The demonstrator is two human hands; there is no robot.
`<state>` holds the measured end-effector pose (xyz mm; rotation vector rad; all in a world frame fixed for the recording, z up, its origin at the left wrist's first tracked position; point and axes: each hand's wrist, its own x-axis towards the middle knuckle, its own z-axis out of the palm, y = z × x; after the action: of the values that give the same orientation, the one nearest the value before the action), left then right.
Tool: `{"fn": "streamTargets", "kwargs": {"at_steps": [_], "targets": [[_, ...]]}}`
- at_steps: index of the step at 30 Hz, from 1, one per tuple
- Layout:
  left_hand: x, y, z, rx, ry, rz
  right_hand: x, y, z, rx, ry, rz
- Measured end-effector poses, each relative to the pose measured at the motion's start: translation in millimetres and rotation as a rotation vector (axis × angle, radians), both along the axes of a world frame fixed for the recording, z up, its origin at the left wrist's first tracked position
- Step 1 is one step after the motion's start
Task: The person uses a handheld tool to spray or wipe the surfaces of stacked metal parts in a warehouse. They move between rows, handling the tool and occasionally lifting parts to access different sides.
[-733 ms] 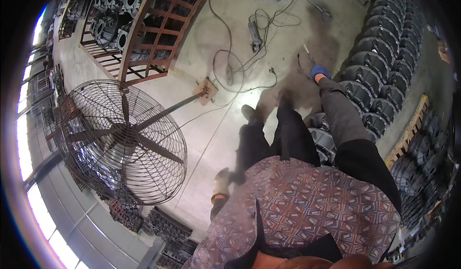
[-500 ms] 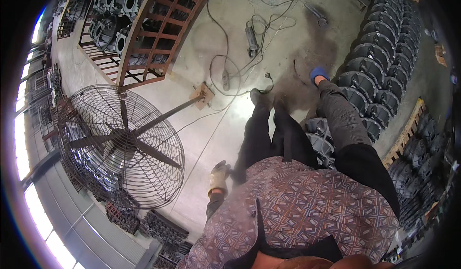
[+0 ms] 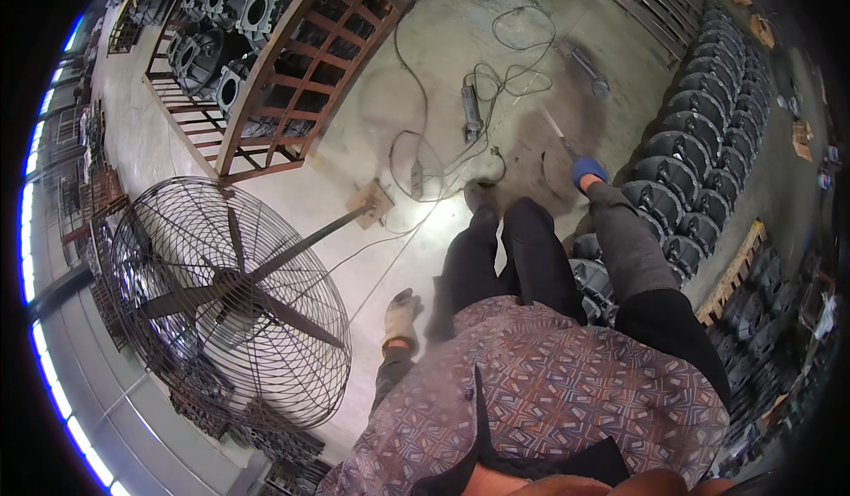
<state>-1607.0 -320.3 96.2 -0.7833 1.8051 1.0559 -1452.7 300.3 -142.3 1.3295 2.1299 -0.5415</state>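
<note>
My right hand [image 3: 588, 173], in a blue glove, is closed around one end of a long thin rod [image 3: 556, 128], which is pale toward its far tip and darker near the glove. The rod points up and left over a dark dusty patch of floor. Beside this hand stands a row of dark round metal castings [image 3: 666, 176]. My left hand [image 3: 401, 321], in a whitish work glove with dark fingertips, hangs low at my left side. Its fingers are loosely apart with nothing visible in them. It is nearest to the large fan [image 3: 232, 294].
Two corded power tools, one nearer [image 3: 471, 114] and one farther [image 3: 589, 73], lie on the floor among looping cables. A power strip [image 3: 416, 179] lies by my feet. A brown metal crate [image 3: 310, 76] holds castings at far left. A wooden pallet [image 3: 737, 270] is at right.
The thin rod has come into view in my right hand, which has shifted slightly nearer to me. My left hand has stayed about the same. The whole view has tilted a little.
</note>
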Motion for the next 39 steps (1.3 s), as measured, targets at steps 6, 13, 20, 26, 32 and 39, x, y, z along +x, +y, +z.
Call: {"fn": "streamTargets", "kwargs": {"at_steps": [6, 13, 20, 26, 32, 39], "targets": [[-27, 26, 17, -0.004, 0.022, 0.09, -119, 1, 19, -0.003, -0.092, 0.187], [-19, 25, -14, -0.181, 0.329, -0.666, -221, 31, 38, -0.185, -0.046, 0.115], [-45, 96, -23, -0.071, 0.138, -0.143, -280, 154, 38, -0.048, -0.005, 0.277], [-123, 218, 15, -0.12, 0.085, 0.259, -269, 292, -51, 0.037, -0.087, 0.184], [-196, 281, 34, -0.103, 0.145, 0.188, -271, 341, -89, 0.113, -0.107, 0.241], [-288, 347, 58, -0.005, 0.386, 0.024, -377, 293, -68, 0.011, 0.152, 0.029]]}}
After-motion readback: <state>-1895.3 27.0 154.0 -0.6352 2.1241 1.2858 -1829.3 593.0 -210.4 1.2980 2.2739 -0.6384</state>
